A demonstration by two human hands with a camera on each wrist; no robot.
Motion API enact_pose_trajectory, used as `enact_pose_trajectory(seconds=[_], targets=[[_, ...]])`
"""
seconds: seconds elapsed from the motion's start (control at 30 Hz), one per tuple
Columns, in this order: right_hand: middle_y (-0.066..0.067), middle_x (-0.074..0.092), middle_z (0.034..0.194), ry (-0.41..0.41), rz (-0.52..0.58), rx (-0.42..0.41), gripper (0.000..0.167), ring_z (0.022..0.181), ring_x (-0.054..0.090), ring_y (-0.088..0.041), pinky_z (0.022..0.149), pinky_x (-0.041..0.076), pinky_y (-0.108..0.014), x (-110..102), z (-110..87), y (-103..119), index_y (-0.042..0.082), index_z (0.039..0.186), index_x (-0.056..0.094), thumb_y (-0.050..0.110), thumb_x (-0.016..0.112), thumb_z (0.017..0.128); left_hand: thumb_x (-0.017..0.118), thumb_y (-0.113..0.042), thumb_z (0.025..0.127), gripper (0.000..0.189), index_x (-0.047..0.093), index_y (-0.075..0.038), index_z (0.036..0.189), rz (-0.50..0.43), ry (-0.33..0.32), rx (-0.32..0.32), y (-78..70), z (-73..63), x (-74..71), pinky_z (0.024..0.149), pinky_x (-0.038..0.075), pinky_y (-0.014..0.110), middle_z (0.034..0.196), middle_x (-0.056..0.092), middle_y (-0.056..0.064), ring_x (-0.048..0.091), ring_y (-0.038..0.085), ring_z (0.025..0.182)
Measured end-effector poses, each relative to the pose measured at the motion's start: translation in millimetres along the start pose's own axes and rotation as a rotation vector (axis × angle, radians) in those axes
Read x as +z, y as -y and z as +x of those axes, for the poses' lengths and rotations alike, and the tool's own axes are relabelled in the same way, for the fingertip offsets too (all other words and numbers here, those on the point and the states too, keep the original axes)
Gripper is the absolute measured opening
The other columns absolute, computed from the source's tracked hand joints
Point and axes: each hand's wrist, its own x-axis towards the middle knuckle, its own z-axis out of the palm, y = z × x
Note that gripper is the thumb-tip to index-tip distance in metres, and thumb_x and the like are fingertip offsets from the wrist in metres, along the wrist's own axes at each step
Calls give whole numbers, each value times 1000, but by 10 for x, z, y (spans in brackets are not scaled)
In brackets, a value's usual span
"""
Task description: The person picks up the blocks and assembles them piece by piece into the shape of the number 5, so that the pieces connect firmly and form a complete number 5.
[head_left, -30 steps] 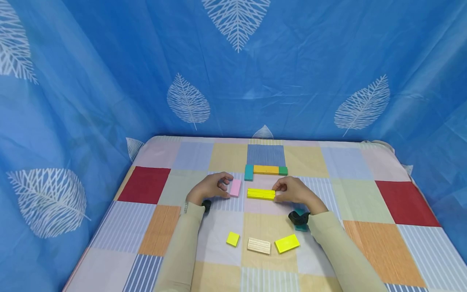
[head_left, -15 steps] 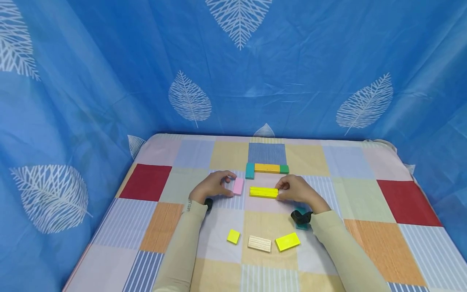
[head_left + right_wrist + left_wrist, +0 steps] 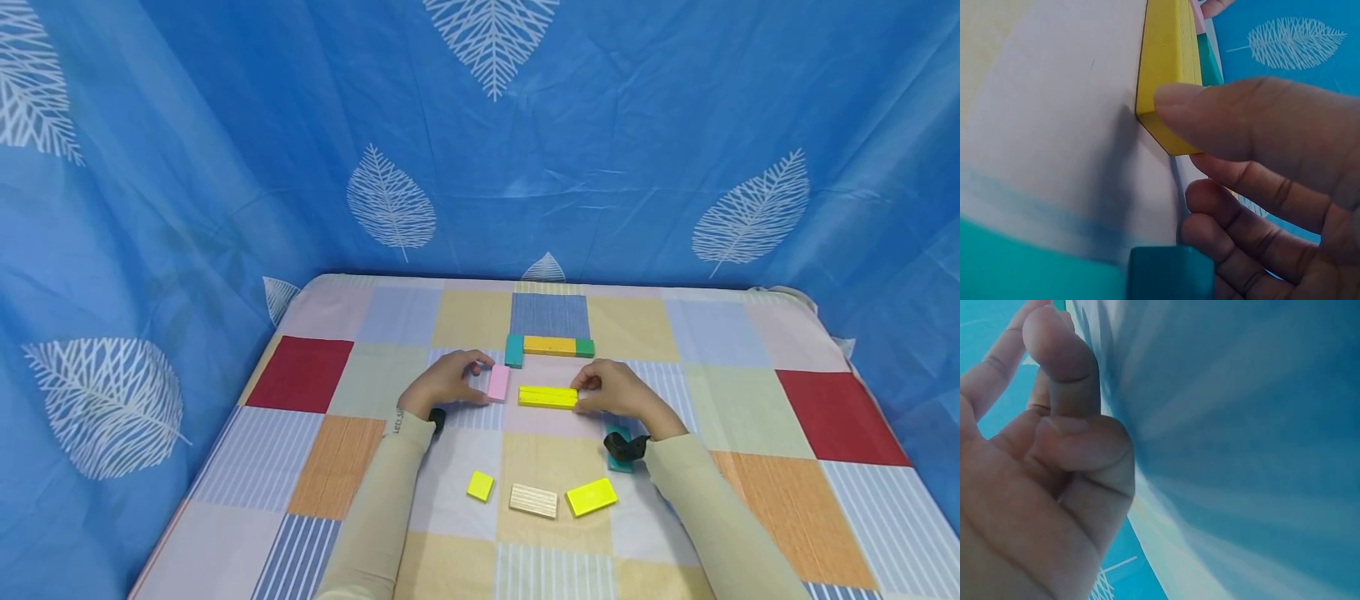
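Note:
In the head view my left hand (image 3: 446, 382) holds a pink block (image 3: 498, 382), thumb at its near end and index finger at its far end. The left wrist view shows that hand's curled fingers (image 3: 1091, 444), with the pink block out of sight. My right hand (image 3: 617, 389) pinches the right end of a long yellow block (image 3: 547, 397). In the right wrist view the thumb presses on the yellow block (image 3: 1163, 62), which lies over the cloth. A small gap separates the pink and yellow blocks.
Behind stand a teal block (image 3: 513, 351), an orange block (image 3: 549, 346) and a green block (image 3: 584, 348) in a row. Nearer lie a small yellow square (image 3: 480, 486), a beige ridged block (image 3: 533, 501), a yellow block (image 3: 591, 497) and a teal block (image 3: 619, 463) partly under the right wrist.
Both hands have shifted slightly right, the left with the pink block and the right with the long yellow block. The pink block is a little closer to the yellow one.

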Motion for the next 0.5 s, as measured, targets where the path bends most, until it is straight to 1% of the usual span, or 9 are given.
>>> enact_pose_trajectory(seconds=[0.13,0.23,0.37,0.5], targets=[[-10,72,99,1,16,-5,23,90,60,-26,88,56,-45,-14,-21,3,-3,103,78,4,90,84,94,-13,86,59,70,-12,140,19,1,1,-26,12,18,95,54,36,117,66,9,56,25,103],[-10,71,100,5,19,2,24,91,60,-25,88,56,-45,-19,-27,-2,-3,104,78,4,91,84,93,-13,87,59,70,-13,141,24,5,-12,-54,15,23,92,51,35,118,66,9,55,24,100],[-11,71,100,3,22,9,25,90,59,-25,87,56,-44,-19,-27,-4,-3,104,77,4,91,85,94,-13,86,59,70,-13,141,21,-4,-29,-91,16,27,93,52,35,121,66,9,55,24,101],[-10,71,99,1,32,14,24,89,58,-24,85,55,-43,-11,-33,7,-3,104,77,4,90,85,94,-12,86,58,70,-12,139,12,-9,-30,-103,18,50,96,53,37,120,66,9,56,25,102]])
